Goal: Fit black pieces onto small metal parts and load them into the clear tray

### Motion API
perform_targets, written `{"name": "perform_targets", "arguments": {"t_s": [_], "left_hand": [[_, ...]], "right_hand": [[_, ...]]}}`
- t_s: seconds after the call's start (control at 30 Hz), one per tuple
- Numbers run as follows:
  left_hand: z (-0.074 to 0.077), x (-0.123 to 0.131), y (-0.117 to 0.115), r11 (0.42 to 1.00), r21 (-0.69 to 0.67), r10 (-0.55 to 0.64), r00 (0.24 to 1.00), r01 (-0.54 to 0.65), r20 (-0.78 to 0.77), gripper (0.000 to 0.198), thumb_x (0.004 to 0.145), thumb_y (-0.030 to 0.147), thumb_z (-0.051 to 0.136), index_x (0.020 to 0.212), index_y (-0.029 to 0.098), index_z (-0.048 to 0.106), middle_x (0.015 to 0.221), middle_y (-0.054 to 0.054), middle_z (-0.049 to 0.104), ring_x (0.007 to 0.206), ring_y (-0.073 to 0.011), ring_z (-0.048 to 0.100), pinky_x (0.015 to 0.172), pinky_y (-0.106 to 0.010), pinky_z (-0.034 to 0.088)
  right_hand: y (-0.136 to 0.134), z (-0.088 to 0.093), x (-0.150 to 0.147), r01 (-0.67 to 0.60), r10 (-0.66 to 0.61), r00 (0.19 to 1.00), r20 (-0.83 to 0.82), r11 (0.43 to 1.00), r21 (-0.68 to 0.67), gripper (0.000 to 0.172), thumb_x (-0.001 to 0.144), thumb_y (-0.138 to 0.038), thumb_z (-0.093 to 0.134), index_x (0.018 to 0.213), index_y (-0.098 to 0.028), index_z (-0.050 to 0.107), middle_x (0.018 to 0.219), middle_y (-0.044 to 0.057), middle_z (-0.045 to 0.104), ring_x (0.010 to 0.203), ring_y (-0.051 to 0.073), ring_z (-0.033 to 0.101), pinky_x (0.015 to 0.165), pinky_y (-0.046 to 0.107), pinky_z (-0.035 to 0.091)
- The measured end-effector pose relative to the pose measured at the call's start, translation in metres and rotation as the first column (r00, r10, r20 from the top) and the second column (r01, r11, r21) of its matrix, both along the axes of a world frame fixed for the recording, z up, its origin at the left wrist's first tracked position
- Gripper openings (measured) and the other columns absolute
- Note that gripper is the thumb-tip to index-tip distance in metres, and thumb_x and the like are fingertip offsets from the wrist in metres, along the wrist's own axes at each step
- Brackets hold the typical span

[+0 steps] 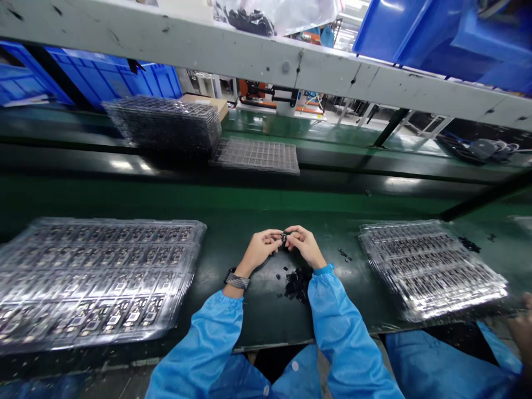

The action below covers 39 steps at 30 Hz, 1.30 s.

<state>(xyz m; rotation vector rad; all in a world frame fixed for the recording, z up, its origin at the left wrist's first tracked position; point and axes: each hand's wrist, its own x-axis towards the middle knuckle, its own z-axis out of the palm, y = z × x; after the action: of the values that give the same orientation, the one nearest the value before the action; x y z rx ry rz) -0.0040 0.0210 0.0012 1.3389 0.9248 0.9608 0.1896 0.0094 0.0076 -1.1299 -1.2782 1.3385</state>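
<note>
Over the green worktop (257,310), my left hand (261,247) and my right hand (305,244) meet fingertip to fingertip. Between them they pinch a small dark circuit board (284,239), mostly covered by the fingers. Just below my right hand lies a heap of small black pieces (297,284), with a few scattered to its left. To my left stands a stack of clear plastic trays (183,277) whose pockets hold circuit boards. A similar stack of filled trays (432,266) stands on the right.
Beyond the bench runs a dark conveyor belt (344,183). At the back are a tall stack of clear trays (166,124), a lower tray stack (257,155) and blue bins (112,77). A grey shelf beam (249,50) crosses above. At right sits another person in blue clothing (449,366).
</note>
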Motion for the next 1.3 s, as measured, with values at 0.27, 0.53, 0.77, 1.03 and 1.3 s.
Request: {"name": "perform_targets", "arguments": {"t_s": [0.27, 0.53, 0.77, 1.03, 1.3], "left_hand": [[0.002, -0.001, 0.001, 0.998, -0.050, -0.039, 0.997, 0.043, 0.065, 0.047, 0.077, 0.040, 0.081, 0.113, 0.011, 0.074, 0.075, -0.003, 0.069, 0.058, -0.0117, 0.061, 0.053, -0.022, 0.047], [-0.002, 0.005, -0.004, 0.996, -0.066, -0.058, 0.990, 0.067, 0.128, 0.048, 0.076, 0.038, 0.081, 0.113, 0.009, 0.074, 0.075, -0.004, 0.069, 0.059, -0.0117, 0.061, 0.057, -0.024, 0.048], [-0.008, 0.009, -0.005, 0.996, -0.087, -0.011, 0.985, 0.027, 0.174, 0.052, 0.071, 0.037, 0.085, 0.114, 0.010, 0.075, 0.079, -0.004, 0.068, 0.060, -0.0114, 0.062, 0.057, -0.024, 0.046], [-0.007, 0.009, -0.005, 0.994, -0.039, 0.103, 0.985, -0.099, 0.139, 0.037, 0.074, 0.036, 0.082, 0.099, 0.009, 0.077, 0.077, -0.006, 0.070, 0.061, -0.0115, 0.061, 0.061, -0.025, 0.048], [0.017, -0.002, -0.003, 0.958, -0.082, 0.286, 0.943, -0.276, 0.167, 0.039, 0.070, 0.038, 0.084, 0.096, 0.011, 0.073, 0.076, -0.005, 0.070, 0.054, -0.0103, 0.058, 0.048, -0.021, 0.040]], "right_hand": [[0.001, -0.003, -0.007, 0.020, -0.018, 1.000, 0.025, 0.998, -0.052, 0.041, 0.074, -0.058, 0.083, 0.077, -0.022, 0.064, 0.061, -0.001, 0.066, 0.048, 0.013, 0.053, 0.050, 0.027, 0.045], [-0.003, 0.001, -0.003, -0.023, 0.026, 0.998, 0.058, 0.998, -0.052, 0.044, 0.071, -0.061, 0.084, 0.078, -0.020, 0.070, 0.061, 0.001, 0.066, 0.052, 0.014, 0.055, 0.053, 0.028, 0.046], [0.001, -0.008, 0.004, -0.046, 0.048, 0.990, 0.133, 0.999, -0.023, 0.043, 0.073, -0.060, 0.084, 0.079, -0.019, 0.074, 0.066, 0.005, 0.068, 0.057, 0.019, 0.060, 0.058, 0.032, 0.050], [0.003, -0.007, 0.002, 0.005, 0.000, 0.998, 0.066, 0.997, -0.076, 0.056, 0.077, -0.070, 0.076, 0.094, -0.017, 0.073, 0.070, 0.006, 0.070, 0.057, 0.018, 0.062, 0.057, 0.031, 0.051], [-0.002, 0.003, -0.001, -0.219, 0.236, 0.881, 0.409, 0.972, -0.089, 0.038, 0.075, -0.053, 0.078, 0.082, -0.017, 0.068, 0.055, -0.004, 0.056, 0.049, 0.011, 0.047, 0.051, 0.024, 0.035]]}}
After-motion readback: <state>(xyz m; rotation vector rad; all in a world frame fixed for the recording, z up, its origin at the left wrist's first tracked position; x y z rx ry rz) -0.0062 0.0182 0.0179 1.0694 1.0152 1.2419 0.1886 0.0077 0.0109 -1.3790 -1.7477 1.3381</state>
